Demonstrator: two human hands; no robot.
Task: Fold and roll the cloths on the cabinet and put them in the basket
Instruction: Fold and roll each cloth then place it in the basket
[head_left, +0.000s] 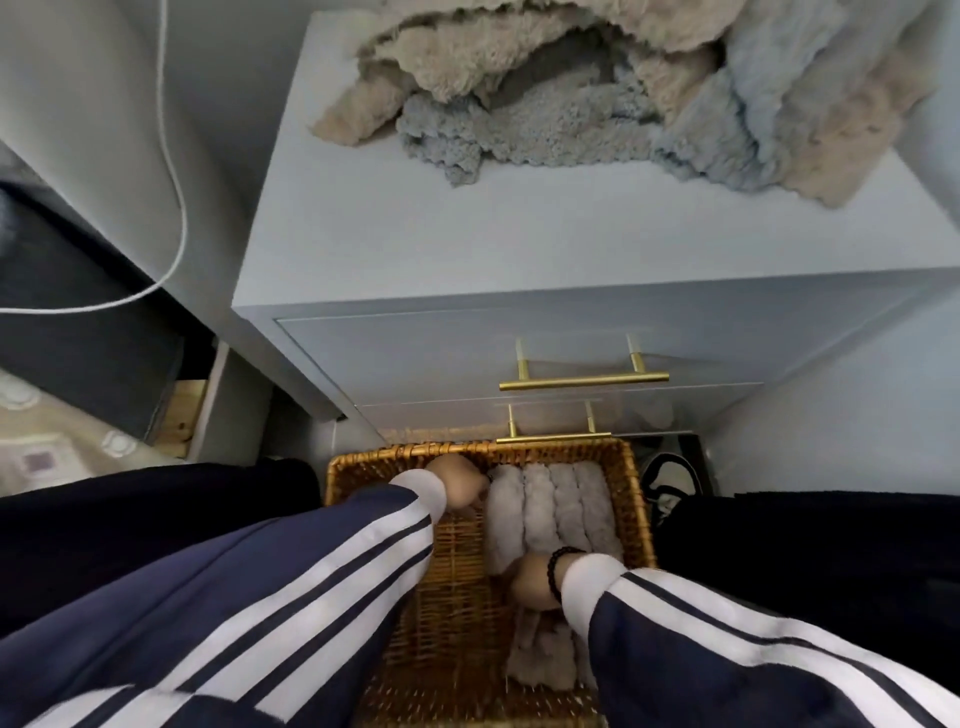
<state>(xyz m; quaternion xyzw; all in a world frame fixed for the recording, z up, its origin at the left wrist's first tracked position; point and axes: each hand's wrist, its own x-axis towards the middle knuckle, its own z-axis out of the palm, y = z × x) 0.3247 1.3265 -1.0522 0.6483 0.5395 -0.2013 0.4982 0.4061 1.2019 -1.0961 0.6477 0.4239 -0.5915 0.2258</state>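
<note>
The wicker basket (636, 499) on the floor is open along its left side, where bare weave shows from the far rim to the near one, but its right side is filled with rolled grey cloths (553, 506) lying side by side — and both hands are down in it, the left hand (460, 486) at the far left corner, the right hand (535, 579) over the rolls. Two brass drawer handles (584, 379) jut out just above the far rim. On the cabinet (415, 234) the front edge and left front corner are bare, while a heap of loose cloths (571, 104) blocks the back and right
</note>
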